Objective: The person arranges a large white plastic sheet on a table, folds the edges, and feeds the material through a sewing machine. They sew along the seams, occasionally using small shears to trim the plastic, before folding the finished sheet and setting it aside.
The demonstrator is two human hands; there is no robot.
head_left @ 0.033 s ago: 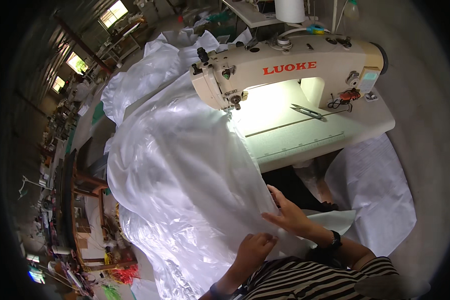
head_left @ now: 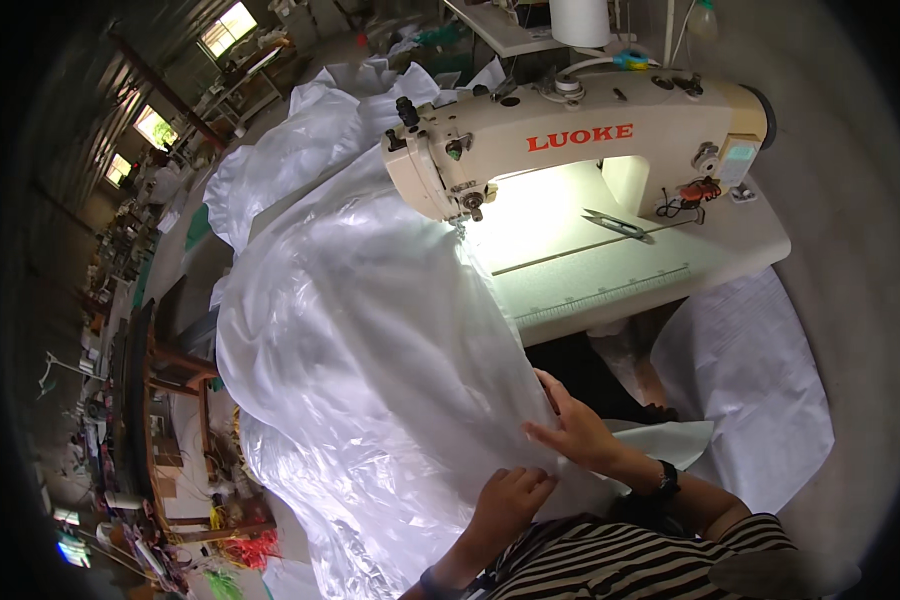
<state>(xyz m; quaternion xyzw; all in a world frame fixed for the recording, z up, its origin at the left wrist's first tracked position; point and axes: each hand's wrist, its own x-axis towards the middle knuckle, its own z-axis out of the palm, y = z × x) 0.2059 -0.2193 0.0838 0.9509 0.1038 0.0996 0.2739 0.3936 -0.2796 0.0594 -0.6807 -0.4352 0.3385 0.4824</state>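
Note:
A large, glossy white sheet of fabric (head_left: 370,330) runs from under the needle area of a cream sewing machine (head_left: 610,110) down toward my body. My left hand (head_left: 515,500) is closed on the sheet near its lower right part, fingers bent and together. A little above and to the right, my right hand (head_left: 578,432) has the sheet's right edge between thumb and fingers; the thumb lies on top and some fingertips are hidden at the edge. Under the machine's lit arm, small thread snips (head_left: 618,224) lie on the sewing table (head_left: 590,280).
More white fabric (head_left: 290,145) is heaped behind the machine, and another white piece (head_left: 750,380) hangs at the right below the table. A white thread cone (head_left: 580,22) stands above. At the left are a wooden frame (head_left: 180,360) and red strands (head_left: 250,548) on the floor.

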